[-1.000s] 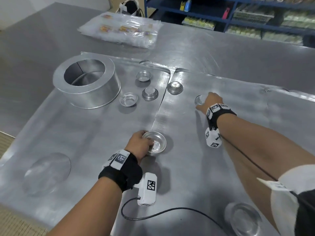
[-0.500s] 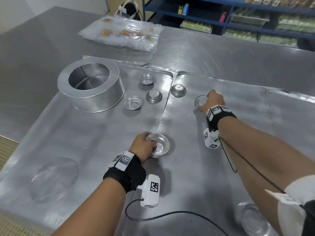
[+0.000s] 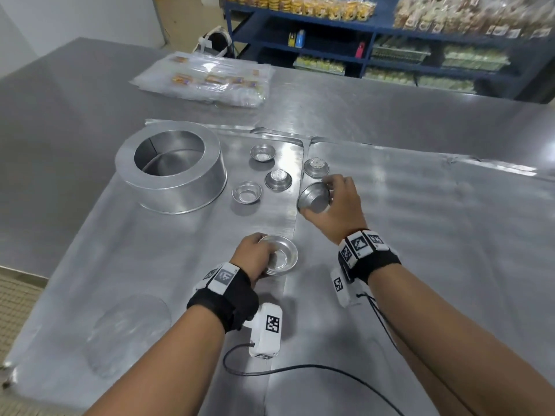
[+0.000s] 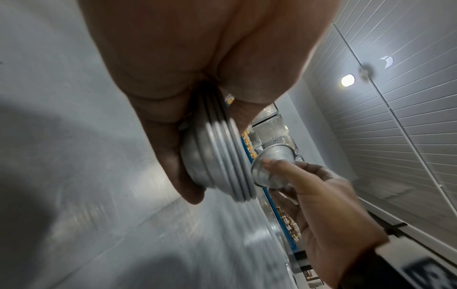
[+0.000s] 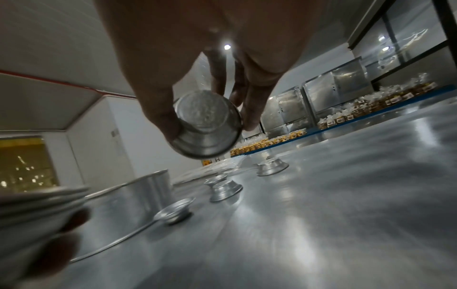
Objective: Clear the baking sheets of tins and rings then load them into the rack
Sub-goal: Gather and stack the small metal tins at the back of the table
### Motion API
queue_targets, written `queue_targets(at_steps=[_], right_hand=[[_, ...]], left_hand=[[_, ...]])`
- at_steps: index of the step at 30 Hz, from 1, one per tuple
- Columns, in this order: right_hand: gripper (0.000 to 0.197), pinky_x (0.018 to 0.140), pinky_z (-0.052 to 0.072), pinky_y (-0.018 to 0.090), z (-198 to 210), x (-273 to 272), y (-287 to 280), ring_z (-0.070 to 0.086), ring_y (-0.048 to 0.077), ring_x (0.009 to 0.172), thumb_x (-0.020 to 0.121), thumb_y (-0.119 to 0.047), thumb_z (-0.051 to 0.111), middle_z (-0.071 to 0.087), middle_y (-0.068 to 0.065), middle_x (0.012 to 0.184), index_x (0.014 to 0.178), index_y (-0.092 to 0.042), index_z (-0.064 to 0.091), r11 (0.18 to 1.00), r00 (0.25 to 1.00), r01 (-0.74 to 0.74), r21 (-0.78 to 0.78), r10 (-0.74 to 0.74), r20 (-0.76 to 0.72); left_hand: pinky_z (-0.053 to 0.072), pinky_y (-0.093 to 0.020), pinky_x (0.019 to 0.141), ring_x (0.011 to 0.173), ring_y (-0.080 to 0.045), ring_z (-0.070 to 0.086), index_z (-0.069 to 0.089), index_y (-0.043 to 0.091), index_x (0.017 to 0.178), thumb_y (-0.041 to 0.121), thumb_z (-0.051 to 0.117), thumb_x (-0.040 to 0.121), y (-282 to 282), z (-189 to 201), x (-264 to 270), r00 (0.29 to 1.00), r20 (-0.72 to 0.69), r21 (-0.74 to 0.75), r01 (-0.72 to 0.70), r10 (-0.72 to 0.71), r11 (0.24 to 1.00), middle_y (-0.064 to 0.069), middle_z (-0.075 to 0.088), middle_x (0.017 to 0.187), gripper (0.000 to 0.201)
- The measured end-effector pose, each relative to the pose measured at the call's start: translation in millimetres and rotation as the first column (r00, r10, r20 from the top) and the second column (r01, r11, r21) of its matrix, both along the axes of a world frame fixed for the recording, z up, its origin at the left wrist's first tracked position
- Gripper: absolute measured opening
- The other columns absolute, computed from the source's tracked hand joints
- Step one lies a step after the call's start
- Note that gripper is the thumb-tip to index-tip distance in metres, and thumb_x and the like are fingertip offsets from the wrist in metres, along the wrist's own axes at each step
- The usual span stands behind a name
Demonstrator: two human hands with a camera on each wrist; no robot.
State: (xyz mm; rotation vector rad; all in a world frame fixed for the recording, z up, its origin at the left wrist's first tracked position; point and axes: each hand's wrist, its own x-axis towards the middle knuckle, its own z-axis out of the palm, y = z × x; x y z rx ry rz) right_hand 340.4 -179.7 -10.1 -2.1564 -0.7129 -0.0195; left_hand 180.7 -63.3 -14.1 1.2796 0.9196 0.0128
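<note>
Steel table [image 3: 390, 121], two baking sheets [image 3: 150, 265] butted side by side. Left hand [image 3: 253, 259] fingers curled around a stack of small tins [image 3: 280, 259], about four rims in the left wrist view. Right hand [image 3: 336, 205] pinches one tin [image 3: 313, 199] tilted above the seam. Four loose tins [image 3: 246, 192] remain, three on the left sheet and one [image 3: 316, 167] on the right, beside one large ring [image 3: 171, 169]. Right sheet mostly bare.

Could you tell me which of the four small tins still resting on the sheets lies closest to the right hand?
The upside-down tin on the right sheet, just beyond the right hand. The other three sit across the seam on the left sheet, farther off.
</note>
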Motion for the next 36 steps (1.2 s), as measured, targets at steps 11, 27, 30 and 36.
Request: queue_targets(at_steps=[11, 27, 30, 36], right_hand=[[0.062, 0.087, 0.058, 0.033, -14, -108, 8, 0.067, 0.013, 0.098, 0.064, -0.02, 0.089, 0.061, -0.003, 0.105, 0.112, -0.015, 0.05, 0.953, 0.994, -0.086, 0.291, 0.1, -0.032], [0.064, 0.097, 0.054, 0.037, -32, -141, 12, 0.068, 0.008, 0.109, 0.076, -0.017, 0.082, 0.07, -0.006, 0.116, 0.13, -0.014, 0.049, 0.946, 0.937, -0.175, 0.275, 0.246, -0.25], [0.067, 0.1, 0.052, 0.035, -36, -139, 12, 0.066, 0.008, 0.113, 0.076, -0.022, 0.082, 0.068, -0.007, 0.12, 0.135, -0.016, 0.049, 0.942, 0.91, -0.224, 0.249, 0.294, -0.293], [0.066, 0.105, 0.047, 0.025, -47, -120, 17, 0.059, 0.006, 0.123, 0.075, 0.002, 0.073, 0.063, -0.005, 0.129, 0.137, -0.009, 0.051, 0.93, 0.853, -0.333, 0.152, 0.366, -0.371]], left_hand=[[0.053, -0.05, 0.093, 0.094, -0.031, 0.071, 0.075, 0.01, 0.107, 0.059, 0.064, 0.081, 30, 4, -13, 0.995, 0.1, -0.097, 0.038, -0.029, 0.995, -0.017, 0.075, 0.105, 0.057], [0.056, -0.037, 0.066, 0.078, -0.03, 0.066, 0.065, 0.004, 0.103, -0.005, 0.052, 0.088, 45, -10, -28, 0.996, 0.091, -0.017, 0.01, -0.008, 1.0, -0.018, 0.068, 0.089, 0.022], [0.056, -0.043, 0.074, 0.081, -0.033, 0.064, 0.065, 0.006, 0.097, -0.007, 0.05, 0.087, 48, -13, -31, 0.996, 0.086, 0.001, -0.015, 0.015, 1.0, -0.021, 0.066, 0.091, 0.022], [0.054, -0.036, 0.066, 0.078, -0.03, 0.059, 0.064, 0.007, 0.097, -0.008, 0.051, 0.087, 57, -22, -42, 0.995, 0.061, 0.022, -0.081, 0.079, 0.996, -0.018, 0.062, 0.087, 0.022]])
